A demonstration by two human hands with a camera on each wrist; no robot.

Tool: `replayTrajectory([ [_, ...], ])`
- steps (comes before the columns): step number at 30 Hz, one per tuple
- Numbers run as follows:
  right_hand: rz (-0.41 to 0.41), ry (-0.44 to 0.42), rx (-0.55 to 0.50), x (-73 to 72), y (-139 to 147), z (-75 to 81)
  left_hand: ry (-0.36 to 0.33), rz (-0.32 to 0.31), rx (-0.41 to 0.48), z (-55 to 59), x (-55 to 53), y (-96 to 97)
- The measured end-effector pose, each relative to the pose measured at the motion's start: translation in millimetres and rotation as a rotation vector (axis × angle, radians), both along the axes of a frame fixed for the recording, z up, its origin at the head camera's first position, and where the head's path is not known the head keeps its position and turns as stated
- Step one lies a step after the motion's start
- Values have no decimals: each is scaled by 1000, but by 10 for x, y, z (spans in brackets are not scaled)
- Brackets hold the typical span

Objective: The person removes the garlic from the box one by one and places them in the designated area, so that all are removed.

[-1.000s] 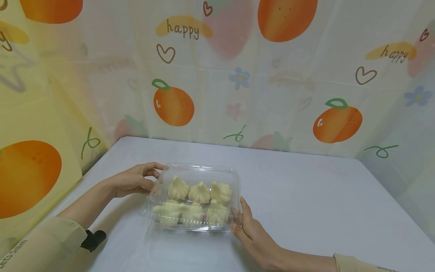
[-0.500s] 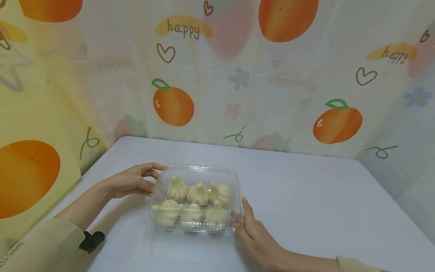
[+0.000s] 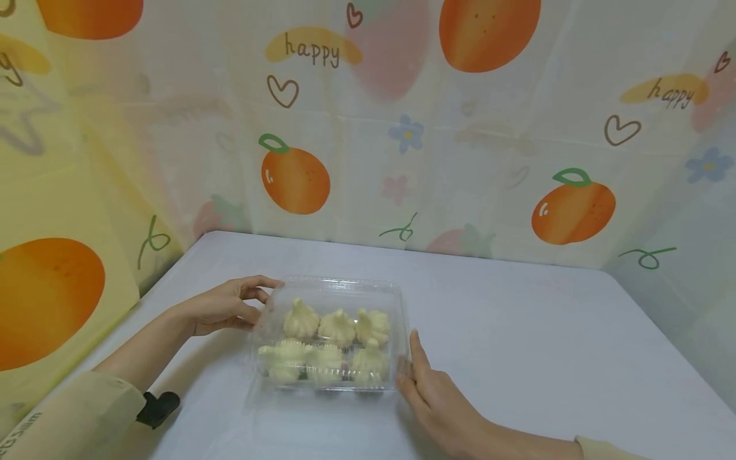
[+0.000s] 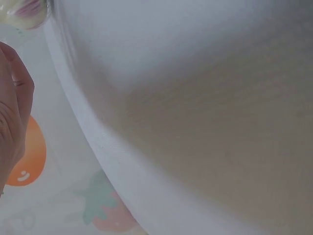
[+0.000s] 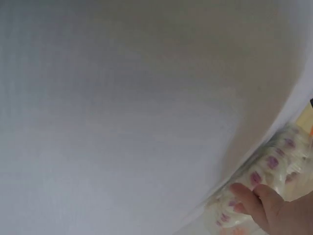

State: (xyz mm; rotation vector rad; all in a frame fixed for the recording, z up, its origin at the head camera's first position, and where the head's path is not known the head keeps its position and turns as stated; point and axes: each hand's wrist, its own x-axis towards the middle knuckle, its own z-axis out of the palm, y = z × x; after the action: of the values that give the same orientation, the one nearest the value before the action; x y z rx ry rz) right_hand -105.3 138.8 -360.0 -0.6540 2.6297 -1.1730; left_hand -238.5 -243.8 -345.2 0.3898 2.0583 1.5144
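Observation:
A clear plastic clamshell box (image 3: 345, 289) is held in front of me, its lid closed. Inside lie two rows of pale garlic bulbs (image 3: 337, 327), their stem ends up. My left hand (image 3: 227, 306) grips the box's far left side between thumb and fingers. At the near right corner my right hand (image 3: 439, 402) holds it, some fingertips hidden behind the plastic. Purple marks on the bulbs show through the box side in the right wrist view, beside the right hand (image 5: 274, 210). Only part of the left hand (image 4: 12, 107) appears in the left wrist view. Whether the box touches the table cannot be told.
A white-covered table (image 3: 517, 345) extends behind and to the right of the box. Printed curtains (image 3: 356, 147) with oranges and hearts hang along its back and sides. Below the left sleeve cuff sits a small black object (image 3: 158, 407).
Both hands keep their hold on the box. It has tilted and shifted very slightly, and the right hand has moved a little to the right.

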Motion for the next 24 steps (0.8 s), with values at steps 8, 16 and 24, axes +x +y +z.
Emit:
replayTrajectory([
  [8, -108, 139, 111, -48, 20, 186, 8, 25, -18, 1, 17, 14],
  [16, -190, 276, 96, -283, 28, 328, -15, 32, 15, 9, 40, 25],
  [24, -233, 538, -91, -754, 22, 387, -19, 37, 23, 37, 56, 30],
])
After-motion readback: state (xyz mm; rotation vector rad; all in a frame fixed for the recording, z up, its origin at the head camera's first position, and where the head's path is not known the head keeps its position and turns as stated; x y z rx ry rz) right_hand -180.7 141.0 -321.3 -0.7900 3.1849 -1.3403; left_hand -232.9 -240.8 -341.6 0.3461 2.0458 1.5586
